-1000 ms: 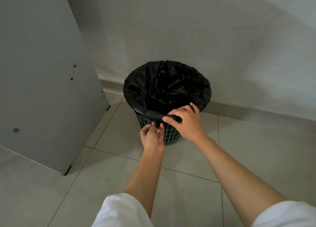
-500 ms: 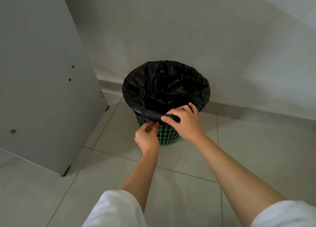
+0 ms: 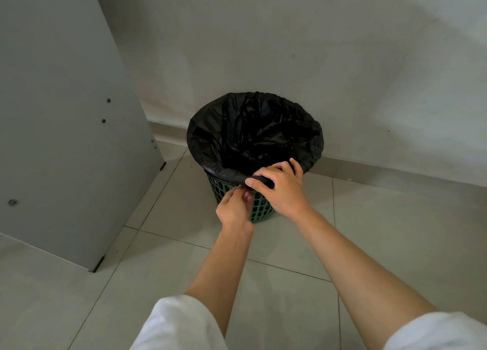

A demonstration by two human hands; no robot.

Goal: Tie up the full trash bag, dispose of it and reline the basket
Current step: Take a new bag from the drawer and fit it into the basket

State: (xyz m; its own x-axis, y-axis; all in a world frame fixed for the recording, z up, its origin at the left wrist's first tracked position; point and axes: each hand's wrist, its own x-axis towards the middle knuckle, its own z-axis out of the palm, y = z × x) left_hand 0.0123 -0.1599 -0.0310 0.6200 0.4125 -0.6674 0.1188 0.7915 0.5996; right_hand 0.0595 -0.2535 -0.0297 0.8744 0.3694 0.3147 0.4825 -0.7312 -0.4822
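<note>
The green lattice basket stands on the tiled floor against the wall, lined with a black trash bag whose edge is folded over the rim; the contents of the bag cannot be made out. Your right hand grips the near rim, fingers wrapped over the folded bag edge. Your left hand sits just below the rim against the basket wall, fingertips pinched narrow; you cannot tell whether they hold plastic.
</note>
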